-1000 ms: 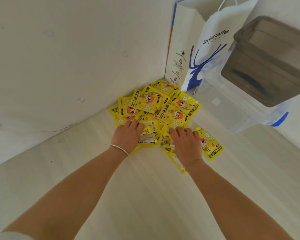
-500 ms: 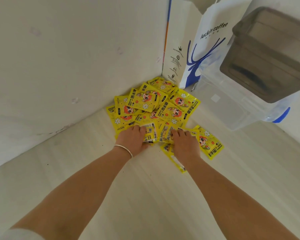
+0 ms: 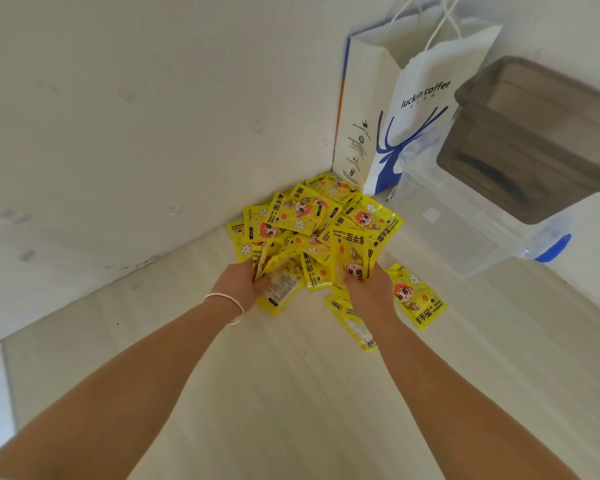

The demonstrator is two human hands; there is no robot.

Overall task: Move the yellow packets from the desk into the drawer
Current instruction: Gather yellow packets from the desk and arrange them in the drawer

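Both hands scoop under the near edge of the yellow packets point(image 3: 312, 223), piled in the tabletop's point(image 3: 291, 393) far corner. The left hand point(image 3: 241, 284) and right hand point(image 3: 368, 289) each grasp packets; two more lie loose just right.

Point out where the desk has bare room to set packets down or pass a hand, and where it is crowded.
Bare desk runs between the forearms and outward on both sides, up to the wall on the left. The far corner is crowded: the yellow packets pile there, with the left hand and right hand scooping into them, beside the paper bag and clear bin.
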